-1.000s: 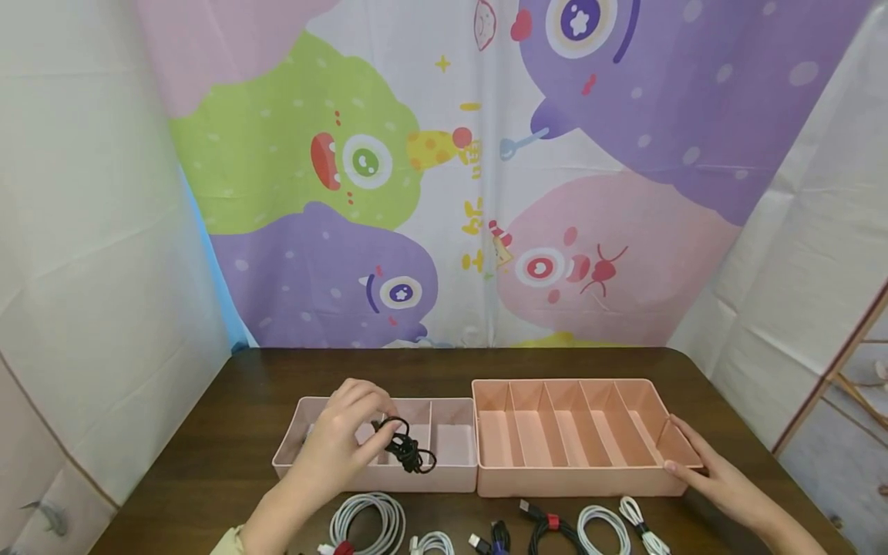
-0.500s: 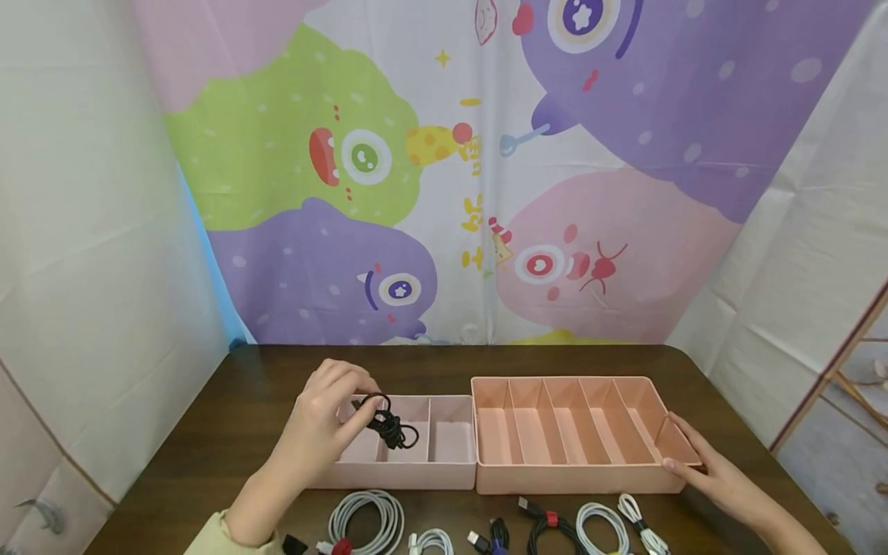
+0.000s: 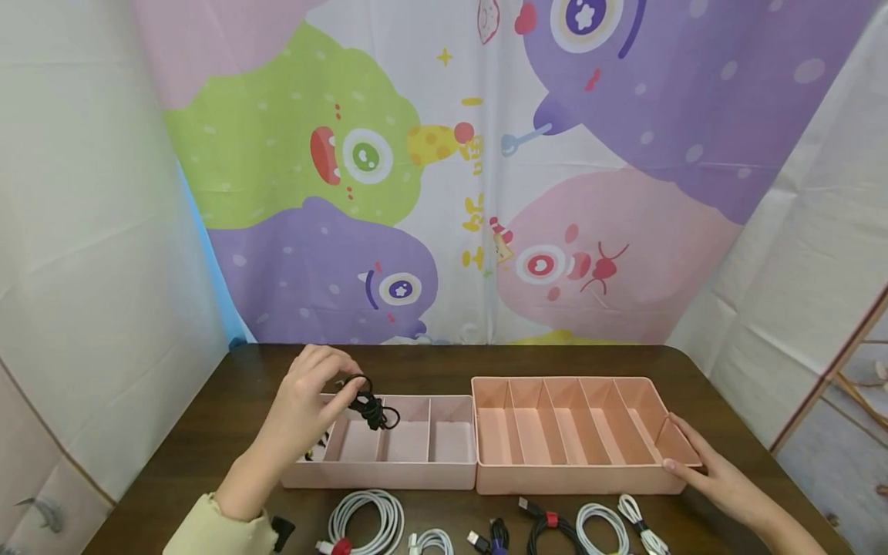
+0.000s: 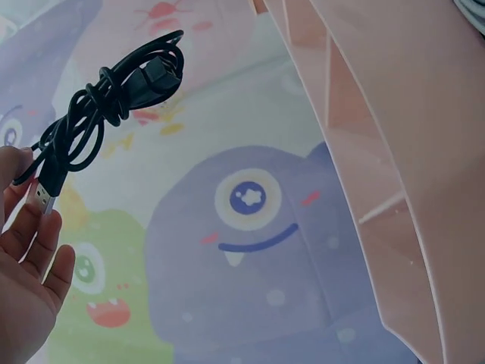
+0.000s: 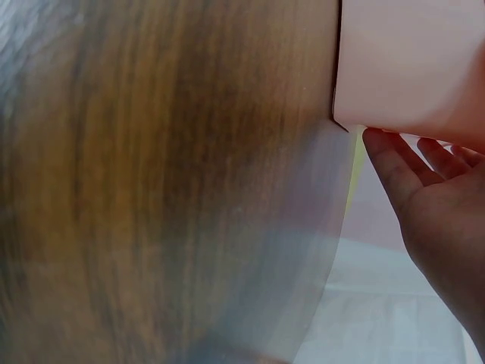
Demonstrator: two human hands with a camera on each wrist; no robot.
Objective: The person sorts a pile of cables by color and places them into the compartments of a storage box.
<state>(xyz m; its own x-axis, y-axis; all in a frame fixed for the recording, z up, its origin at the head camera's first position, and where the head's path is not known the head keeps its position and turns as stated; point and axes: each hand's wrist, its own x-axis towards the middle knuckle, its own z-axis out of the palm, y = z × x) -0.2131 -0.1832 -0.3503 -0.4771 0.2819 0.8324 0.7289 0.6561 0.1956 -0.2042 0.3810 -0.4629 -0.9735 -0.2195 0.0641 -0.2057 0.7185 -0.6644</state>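
My left hand [image 3: 308, 401] pinches a bundled black USB cable [image 3: 372, 412] between thumb and fingers, over the left part of the pale pink divided box [image 3: 388, 475]. In the left wrist view the cable [image 4: 95, 106] hangs in a wound bundle, with its metal USB plug by the fingertips. Small black and yellow items [image 3: 315, 447] lie in that box's leftmost compartment, partly hidden by the hand. At the right end of the peach divided box [image 3: 583, 479], my right hand [image 3: 718, 478] rests with its thumb at the front corner and its extended fingers along the end wall.
Along the table's front lie a large grey coiled cable [image 3: 368, 524], a small white cable [image 3: 432, 542], black cables [image 3: 498, 537] [image 3: 555, 532], a white coil [image 3: 602, 529] and a bundled white cable [image 3: 643, 526]. A black object [image 3: 282, 532] sits by the left sleeve.
My left hand has moved left and slightly away from me with the black cable, from over the middle compartments. The right hand has stayed on the peach box.
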